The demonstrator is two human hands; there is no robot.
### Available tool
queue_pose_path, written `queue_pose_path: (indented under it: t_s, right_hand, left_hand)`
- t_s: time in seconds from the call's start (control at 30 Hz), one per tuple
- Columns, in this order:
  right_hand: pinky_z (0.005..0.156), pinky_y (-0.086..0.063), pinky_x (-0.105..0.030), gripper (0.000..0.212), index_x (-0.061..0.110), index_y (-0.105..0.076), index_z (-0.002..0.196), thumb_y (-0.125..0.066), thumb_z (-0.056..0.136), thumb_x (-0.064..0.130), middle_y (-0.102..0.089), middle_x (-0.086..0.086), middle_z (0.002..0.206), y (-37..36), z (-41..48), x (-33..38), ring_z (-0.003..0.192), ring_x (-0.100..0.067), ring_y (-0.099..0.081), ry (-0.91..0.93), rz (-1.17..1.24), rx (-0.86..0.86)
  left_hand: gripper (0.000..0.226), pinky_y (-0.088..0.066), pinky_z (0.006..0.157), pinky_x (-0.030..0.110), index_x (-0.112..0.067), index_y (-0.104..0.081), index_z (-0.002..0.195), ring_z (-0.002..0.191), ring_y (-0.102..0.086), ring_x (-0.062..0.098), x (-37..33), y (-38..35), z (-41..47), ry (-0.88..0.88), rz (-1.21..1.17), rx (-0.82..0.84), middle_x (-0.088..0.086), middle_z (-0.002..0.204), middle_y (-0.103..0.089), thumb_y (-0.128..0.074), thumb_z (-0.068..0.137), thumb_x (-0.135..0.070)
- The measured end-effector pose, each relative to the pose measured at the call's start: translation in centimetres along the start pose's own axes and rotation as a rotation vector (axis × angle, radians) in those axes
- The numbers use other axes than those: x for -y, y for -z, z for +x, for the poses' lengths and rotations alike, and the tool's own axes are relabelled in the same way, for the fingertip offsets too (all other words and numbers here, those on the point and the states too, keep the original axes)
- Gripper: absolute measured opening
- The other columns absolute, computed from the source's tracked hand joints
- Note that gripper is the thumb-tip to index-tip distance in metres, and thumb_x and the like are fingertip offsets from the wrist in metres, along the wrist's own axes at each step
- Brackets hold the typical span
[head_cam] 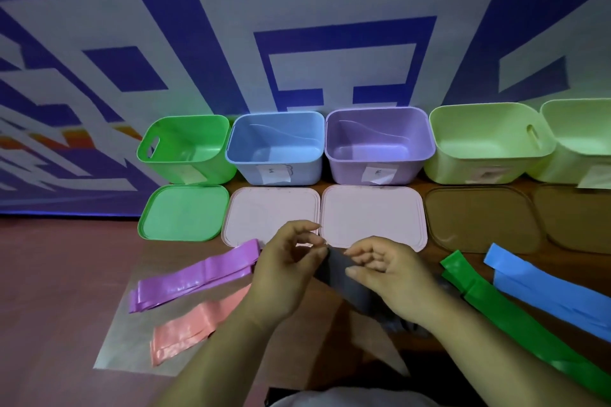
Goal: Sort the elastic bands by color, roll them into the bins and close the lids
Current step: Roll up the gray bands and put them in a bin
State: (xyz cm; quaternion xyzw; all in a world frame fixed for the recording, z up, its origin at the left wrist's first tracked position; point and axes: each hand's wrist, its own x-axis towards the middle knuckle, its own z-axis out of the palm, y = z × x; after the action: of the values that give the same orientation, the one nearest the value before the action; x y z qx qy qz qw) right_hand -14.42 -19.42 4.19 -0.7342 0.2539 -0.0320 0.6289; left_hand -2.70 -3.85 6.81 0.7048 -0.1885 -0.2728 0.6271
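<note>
A dark grey elastic band (334, 269) lies between my hands at the table's front middle. My left hand (287, 269) pinches its far end and my right hand (386, 273) holds it with curled fingers and thumb. To the left lie a purple band (195, 277) and a pink band (195, 324). On the right lie a green band (496, 307) and a blue band (555, 291). Open bins stand in a row at the back: green (185, 149), blue (274, 149), purple (377, 145), pale green (486, 142).
Lids lie in front of the bins: a green lid (185, 211), two pink lids (264, 208) (370, 211), and two brown translucent lids (479, 218) (575, 211). Another pale green bin (582, 135) stands at the far right. A blue and white wall rises behind.
</note>
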Motion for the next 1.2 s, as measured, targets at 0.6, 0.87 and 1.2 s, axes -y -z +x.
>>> queue_pose_path:
  t_s: [0.6,0.87,1.2]
  right_hand:
    - [0.071,-0.053,-0.016,0.026,0.023,-0.070,0.087,-0.071,0.082,-0.002,-0.074,-0.001,0.082,0.0,-0.6,-0.8,0.078,-0.012,-0.070,-0.077,0.042,-0.109]
    - [0.070,-0.047,-0.011,0.025,0.031,-0.066,0.091,-0.074,0.083,0.009,-0.071,0.008,0.094,3.3,1.2,-6.5,0.085,-0.002,-0.068,-0.171,-0.270,-0.148]
    - [0.087,-0.050,-0.032,0.042,0.029,-0.058,0.122,-0.073,0.082,0.024,-0.058,0.005,0.124,3.1,4.6,-9.4,0.105,-0.016,-0.061,-0.152,-0.653,-0.032]
  left_hand:
    - [0.021,-0.054,0.075,0.033,-0.012,-0.074,0.089,0.081,-0.066,0.020,2.7,1.0,-0.1,0.151,-0.074,0.001,0.008,0.085,-0.073,-0.062,0.090,0.005]
    - [0.018,-0.044,0.052,0.014,-0.007,-0.071,0.091,0.057,-0.057,0.002,3.2,2.7,0.4,0.233,0.100,-0.055,-0.004,0.070,-0.068,-0.057,0.093,0.005]
    - [0.024,-0.051,0.058,0.017,-0.019,-0.071,0.086,0.060,-0.062,-0.001,4.3,2.4,1.4,0.324,0.187,-0.117,-0.001,0.074,-0.069,-0.061,0.092,0.002]
